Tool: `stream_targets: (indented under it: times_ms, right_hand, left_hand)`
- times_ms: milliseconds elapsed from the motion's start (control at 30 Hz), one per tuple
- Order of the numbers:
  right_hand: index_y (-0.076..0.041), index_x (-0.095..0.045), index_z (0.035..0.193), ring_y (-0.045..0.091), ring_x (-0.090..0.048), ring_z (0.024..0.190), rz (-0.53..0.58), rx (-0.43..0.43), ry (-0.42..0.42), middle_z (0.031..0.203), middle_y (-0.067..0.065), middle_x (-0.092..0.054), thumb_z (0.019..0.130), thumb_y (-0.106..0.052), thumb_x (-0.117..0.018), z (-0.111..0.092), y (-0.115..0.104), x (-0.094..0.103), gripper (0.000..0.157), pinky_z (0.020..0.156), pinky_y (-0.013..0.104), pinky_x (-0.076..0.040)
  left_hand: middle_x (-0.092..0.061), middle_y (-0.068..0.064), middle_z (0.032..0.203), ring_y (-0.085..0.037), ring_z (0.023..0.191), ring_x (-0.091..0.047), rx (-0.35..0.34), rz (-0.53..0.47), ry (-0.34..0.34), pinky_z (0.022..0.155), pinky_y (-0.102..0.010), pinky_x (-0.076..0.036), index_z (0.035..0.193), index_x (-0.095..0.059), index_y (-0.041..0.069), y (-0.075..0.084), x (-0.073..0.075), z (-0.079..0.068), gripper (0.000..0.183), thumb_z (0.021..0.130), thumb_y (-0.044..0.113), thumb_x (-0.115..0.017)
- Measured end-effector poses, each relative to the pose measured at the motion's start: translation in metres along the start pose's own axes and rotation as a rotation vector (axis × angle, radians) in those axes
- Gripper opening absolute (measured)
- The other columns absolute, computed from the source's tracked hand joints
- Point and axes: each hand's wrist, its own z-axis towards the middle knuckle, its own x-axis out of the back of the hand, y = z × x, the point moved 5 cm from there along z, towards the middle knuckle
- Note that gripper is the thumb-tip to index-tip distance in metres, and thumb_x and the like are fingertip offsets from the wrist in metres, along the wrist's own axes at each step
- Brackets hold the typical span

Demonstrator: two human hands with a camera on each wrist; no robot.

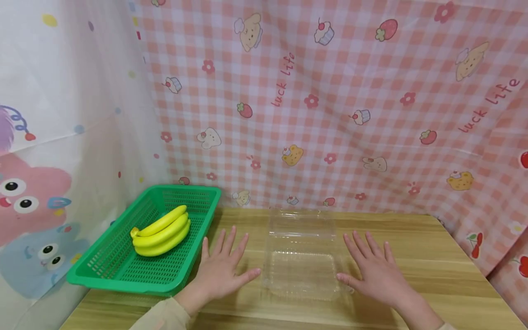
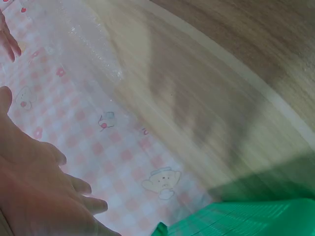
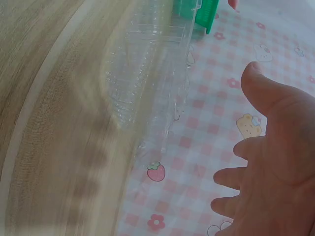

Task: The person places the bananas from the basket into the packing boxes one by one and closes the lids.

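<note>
My left hand is spread with straight fingers, holding nothing, between the green basket and a clear plastic clamshell box. On the box's other side my right hand is spread in the same way, its thumb close to the box's right edge; whether it touches cannot be told from the head view. In the right wrist view the clear box appears apart from that hand. The box stands with its lid raised at the back. A bunch of yellow bananas lies in the green plastic basket.
The wooden table carries the basket at its left and the box near its middle. A pink checked cloth hangs behind the table's back edge. At the left hangs a white cloth with cartoon figures.
</note>
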Motion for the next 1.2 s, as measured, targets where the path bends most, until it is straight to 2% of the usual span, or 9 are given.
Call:
stream_targets:
  times_ms: [167, 367, 667, 833, 967, 1200]
  right_hand:
    - [-0.006, -0.028, 0.156, 0.052, -0.014, 0.143, 0.016, -0.01, 0.016, 0.157, 0.025, -0.024, 0.089, -0.061, -0.061, 0.0, -0.001, 0.003, 0.093, 0.108, 0.073, -0.001]
    - [-0.003, -0.028, 0.155, 0.053, -0.018, 0.141, 0.074, -0.017, 0.06, 0.155, 0.026, -0.028, 0.089, -0.056, -0.065, 0.001, -0.001, 0.005, 0.092, 0.106, 0.075, -0.008]
    - [0.005, -0.036, 0.149, 0.056, -0.037, 0.13, 0.235, -0.008, 0.184, 0.146, 0.03, -0.041, 0.089, -0.031, -0.074, 0.002, 0.004, 0.006, 0.08, 0.101, 0.072, -0.028]
    - [0.008, -0.037, 0.147, 0.055, -0.04, 0.127, 0.339, -0.064, 0.206, 0.144, 0.033, -0.041, 0.091, -0.026, -0.072, 0.002, 0.01, 0.002, 0.074, 0.102, 0.068, -0.032]
    - [0.01, -0.038, 0.146, 0.052, -0.045, 0.126, 0.436, -0.1, 0.213, 0.141, 0.032, -0.046, 0.093, -0.023, -0.07, 0.002, 0.015, -0.002, 0.07, 0.102, 0.066, -0.035]
    - [0.01, -0.035, 0.147, 0.049, -0.051, 0.123, 0.625, -0.203, 0.168, 0.136, 0.034, -0.05, 0.098, -0.018, -0.063, 0.002, 0.025, -0.012, 0.063, 0.098, 0.058, -0.044]
  left_hand:
    - [-0.011, -0.016, 0.162, -0.042, 0.147, -0.007, -0.028, -0.007, 0.022, 0.109, -0.072, 0.003, 0.158, -0.026, 0.02, 0.003, 0.009, -0.001, 0.087, 0.091, 0.072, -0.045]
    - [-0.019, -0.018, 0.161, -0.043, 0.147, -0.013, -0.062, 0.024, 0.116, 0.108, -0.074, -0.007, 0.157, -0.03, 0.018, 0.001, 0.021, -0.003, 0.087, 0.09, 0.071, -0.047]
    - [-0.037, -0.015, 0.155, -0.04, 0.143, -0.029, -0.103, 0.02, 0.264, 0.108, -0.073, -0.013, 0.154, -0.038, 0.016, -0.008, 0.035, -0.008, 0.089, 0.087, 0.073, -0.051]
    - [-0.045, -0.015, 0.149, -0.04, 0.137, -0.039, -0.122, 0.04, 0.331, 0.107, -0.071, -0.02, 0.15, -0.045, 0.014, -0.014, 0.04, -0.012, 0.087, 0.086, 0.072, -0.054]
    - [-0.048, -0.014, 0.147, -0.039, 0.132, -0.044, -0.117, 0.046, 0.35, 0.107, -0.069, -0.024, 0.148, -0.047, 0.012, -0.021, 0.044, -0.015, 0.086, 0.085, 0.07, -0.058]
    - [-0.052, -0.014, 0.143, -0.037, 0.126, -0.049, -0.078, 0.028, 0.39, 0.105, -0.067, -0.03, 0.146, -0.049, 0.011, -0.037, 0.054, -0.022, 0.084, 0.082, 0.063, -0.066]
